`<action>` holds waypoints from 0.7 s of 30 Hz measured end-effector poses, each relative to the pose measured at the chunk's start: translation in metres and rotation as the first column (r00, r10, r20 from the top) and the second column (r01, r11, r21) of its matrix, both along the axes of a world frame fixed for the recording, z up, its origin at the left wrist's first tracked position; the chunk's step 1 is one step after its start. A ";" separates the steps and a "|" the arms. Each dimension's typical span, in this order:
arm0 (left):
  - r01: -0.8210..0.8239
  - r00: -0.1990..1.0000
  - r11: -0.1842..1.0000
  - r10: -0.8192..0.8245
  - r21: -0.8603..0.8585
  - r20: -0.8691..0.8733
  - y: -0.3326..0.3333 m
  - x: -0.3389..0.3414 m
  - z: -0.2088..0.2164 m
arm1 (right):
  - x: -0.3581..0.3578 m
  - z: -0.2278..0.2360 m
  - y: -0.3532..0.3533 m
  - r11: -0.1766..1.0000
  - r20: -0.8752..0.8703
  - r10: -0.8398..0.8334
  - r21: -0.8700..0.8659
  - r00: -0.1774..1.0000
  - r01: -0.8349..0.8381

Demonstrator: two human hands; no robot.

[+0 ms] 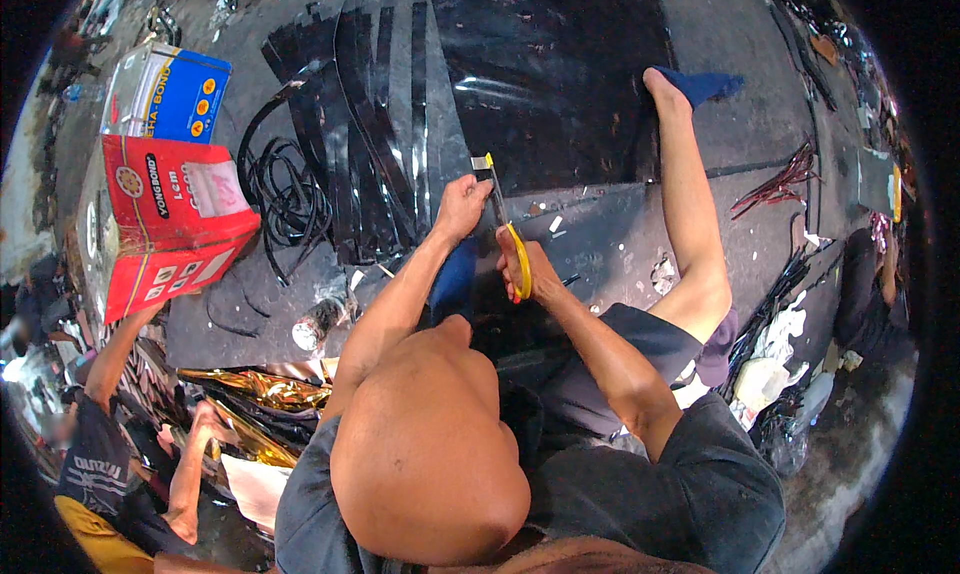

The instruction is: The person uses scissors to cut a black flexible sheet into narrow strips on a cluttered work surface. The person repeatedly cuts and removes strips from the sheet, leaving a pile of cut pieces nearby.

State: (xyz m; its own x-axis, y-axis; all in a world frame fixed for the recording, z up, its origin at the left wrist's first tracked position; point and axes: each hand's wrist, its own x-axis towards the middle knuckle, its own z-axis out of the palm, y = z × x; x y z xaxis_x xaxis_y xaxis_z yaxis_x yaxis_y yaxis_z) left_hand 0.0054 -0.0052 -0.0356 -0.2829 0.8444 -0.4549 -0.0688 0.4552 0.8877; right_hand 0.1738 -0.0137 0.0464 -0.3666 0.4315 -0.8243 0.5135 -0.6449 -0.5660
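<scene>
I have the right hand (538,272) wrapped around a pair of scissors (522,261), fingers closed on the yellow handles. The blades run forward and a little to the left, ending just beside the left hand (462,206); I can't tell how far apart they stand. The left hand is closed too, its thumb and fingers pinching a small piece (481,163) that shows silvery-white and black, with a bit of yellow at its edge. That piece is too small in my view for me to say what it is.

Beyond both hands, I see a broad black sheet (570,74) lying flat on the grey floor (745,139), shiny in places. A foot in a blue sock (697,84) is at its right edge. Long black strips (375,104) lie side by side to the left of the sheet, and a loose tangle of black cord (290,199) sits next to them. Left of the tangle stands a red box (205,249), with a blue and white box (195,104) just behind it. Nearer me on the left is some gold foil (255,385), and a co-worker's forearm (118,352) reaches up to the red box.
</scene>
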 end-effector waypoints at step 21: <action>-0.125 0.960 0.985 0.150 -0.118 0.236 0.011 0.001 0.018 | -0.020 -0.015 0.014 0.996 -0.001 -0.017 0.082 1.000 0.017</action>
State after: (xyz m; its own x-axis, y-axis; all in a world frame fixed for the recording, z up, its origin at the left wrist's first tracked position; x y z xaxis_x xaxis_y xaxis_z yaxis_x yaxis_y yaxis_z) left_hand 0.0066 0.0060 -0.0176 -0.2630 0.7515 -0.6050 -0.3452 0.5123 0.7864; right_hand 0.1543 0.0008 0.0316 -0.3590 0.5040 -0.7855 0.5022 -0.6051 -0.6178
